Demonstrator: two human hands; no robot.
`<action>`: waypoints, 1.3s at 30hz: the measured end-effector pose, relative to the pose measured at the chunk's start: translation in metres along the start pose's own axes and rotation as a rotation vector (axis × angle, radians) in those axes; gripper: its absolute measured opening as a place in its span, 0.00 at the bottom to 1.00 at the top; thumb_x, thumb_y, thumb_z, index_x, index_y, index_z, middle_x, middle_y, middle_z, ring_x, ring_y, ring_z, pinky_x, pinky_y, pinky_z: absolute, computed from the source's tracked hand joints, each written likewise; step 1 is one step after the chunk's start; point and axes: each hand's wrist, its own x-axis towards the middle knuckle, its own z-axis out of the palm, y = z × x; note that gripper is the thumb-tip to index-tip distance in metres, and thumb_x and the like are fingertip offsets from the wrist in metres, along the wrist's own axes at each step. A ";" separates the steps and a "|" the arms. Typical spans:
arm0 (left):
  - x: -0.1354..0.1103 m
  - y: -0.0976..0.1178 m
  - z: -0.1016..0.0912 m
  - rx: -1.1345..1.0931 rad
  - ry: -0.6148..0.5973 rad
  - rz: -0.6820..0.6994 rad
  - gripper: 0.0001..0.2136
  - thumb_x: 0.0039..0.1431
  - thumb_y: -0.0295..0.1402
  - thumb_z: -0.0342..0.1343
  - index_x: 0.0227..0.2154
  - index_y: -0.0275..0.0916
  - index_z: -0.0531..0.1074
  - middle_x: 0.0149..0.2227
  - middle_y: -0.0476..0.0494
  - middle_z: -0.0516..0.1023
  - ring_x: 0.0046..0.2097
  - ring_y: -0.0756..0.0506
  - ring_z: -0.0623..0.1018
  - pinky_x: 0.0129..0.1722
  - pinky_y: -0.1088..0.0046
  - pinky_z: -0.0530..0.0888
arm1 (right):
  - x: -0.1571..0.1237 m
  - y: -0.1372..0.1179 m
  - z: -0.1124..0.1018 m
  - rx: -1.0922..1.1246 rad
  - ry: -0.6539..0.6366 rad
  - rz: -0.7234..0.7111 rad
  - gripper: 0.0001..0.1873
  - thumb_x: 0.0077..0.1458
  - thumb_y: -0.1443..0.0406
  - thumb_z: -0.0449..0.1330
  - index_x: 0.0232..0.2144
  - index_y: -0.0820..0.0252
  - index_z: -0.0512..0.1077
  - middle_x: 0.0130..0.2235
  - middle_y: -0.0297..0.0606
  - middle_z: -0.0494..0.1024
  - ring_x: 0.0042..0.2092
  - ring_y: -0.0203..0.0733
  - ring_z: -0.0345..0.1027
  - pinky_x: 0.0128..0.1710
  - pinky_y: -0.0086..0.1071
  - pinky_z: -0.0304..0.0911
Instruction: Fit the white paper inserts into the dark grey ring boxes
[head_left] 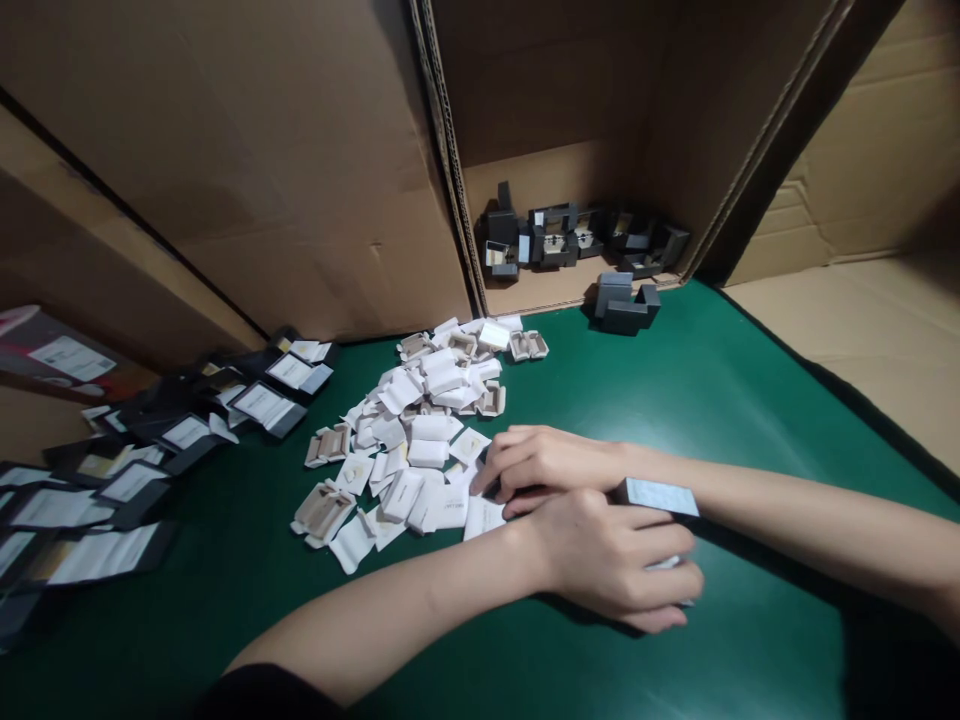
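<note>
My forearms cross over the green table. My left hand (pixel 619 560) is curled round a small dark box with a pale blue-grey face (pixel 660 496); pale edges show between its fingers. Behind it, my right hand (pixel 544 462) reaches left, fingers bent and pressed onto a white folded card (pixel 484 515) at the pile's near right edge. My left wrist partly hides those fingertips. The pile of white folded cards and card inserts (pixel 431 425) spreads to the left, some pieces showing grey-brown hollow insides.
Many black boxes with white labelled cards (pixel 262 405) lie at the left. Opened black boxes (pixel 555 235) sit inside a cardboard carton (pixel 570 150) at the back, and another black box (pixel 626 305) stands before it. Cardboard walls (pixel 262 150) border the green table (pixel 750 390).
</note>
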 end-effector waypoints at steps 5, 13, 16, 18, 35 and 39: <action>0.002 0.007 0.001 0.018 0.081 0.055 0.14 0.65 0.38 0.44 0.34 0.40 0.74 0.36 0.49 0.75 0.34 0.51 0.73 0.25 0.74 0.65 | 0.004 -0.013 0.001 0.120 -0.045 0.026 0.15 0.64 0.66 0.48 0.49 0.57 0.70 0.54 0.37 0.73 0.55 0.35 0.62 0.55 0.33 0.56; 0.000 0.000 0.001 0.035 0.053 0.102 0.12 0.65 0.37 0.46 0.34 0.40 0.73 0.37 0.48 0.74 0.36 0.50 0.74 0.23 0.74 0.63 | 0.004 -0.006 0.000 0.195 -0.056 0.051 0.10 0.61 0.63 0.54 0.42 0.57 0.73 0.48 0.39 0.75 0.50 0.39 0.65 0.53 0.33 0.59; -0.001 -0.007 0.003 0.056 0.063 0.141 0.14 0.66 0.38 0.45 0.34 0.40 0.73 0.38 0.48 0.74 0.36 0.50 0.73 0.25 0.74 0.65 | 0.004 -0.005 -0.005 0.148 -0.051 0.129 0.14 0.60 0.62 0.54 0.48 0.58 0.70 0.45 0.42 0.73 0.49 0.42 0.64 0.50 0.35 0.62; -0.003 -0.012 0.004 0.073 0.057 0.126 0.15 0.67 0.38 0.43 0.35 0.39 0.74 0.40 0.47 0.75 0.37 0.50 0.73 0.27 0.73 0.66 | 0.003 -0.006 -0.012 0.108 -0.077 0.197 0.15 0.60 0.61 0.55 0.48 0.60 0.70 0.44 0.42 0.71 0.48 0.43 0.63 0.49 0.36 0.62; -0.017 -0.045 -0.008 0.108 0.040 -0.579 0.18 0.58 0.22 0.48 0.51 0.32 0.63 0.54 0.38 0.68 0.54 0.42 0.67 0.50 0.66 0.72 | -0.056 0.024 -0.106 0.506 0.811 0.818 0.17 0.42 0.57 0.69 0.32 0.62 0.77 0.29 0.36 0.77 0.30 0.34 0.67 0.33 0.32 0.65; -0.021 -0.052 -0.008 0.193 0.050 -0.756 0.18 0.57 0.21 0.48 0.51 0.36 0.65 0.49 0.38 0.67 0.49 0.42 0.68 0.43 0.67 0.74 | -0.057 0.018 -0.111 0.388 0.719 0.874 0.19 0.42 0.54 0.69 0.33 0.62 0.78 0.30 0.37 0.78 0.29 0.34 0.66 0.32 0.32 0.64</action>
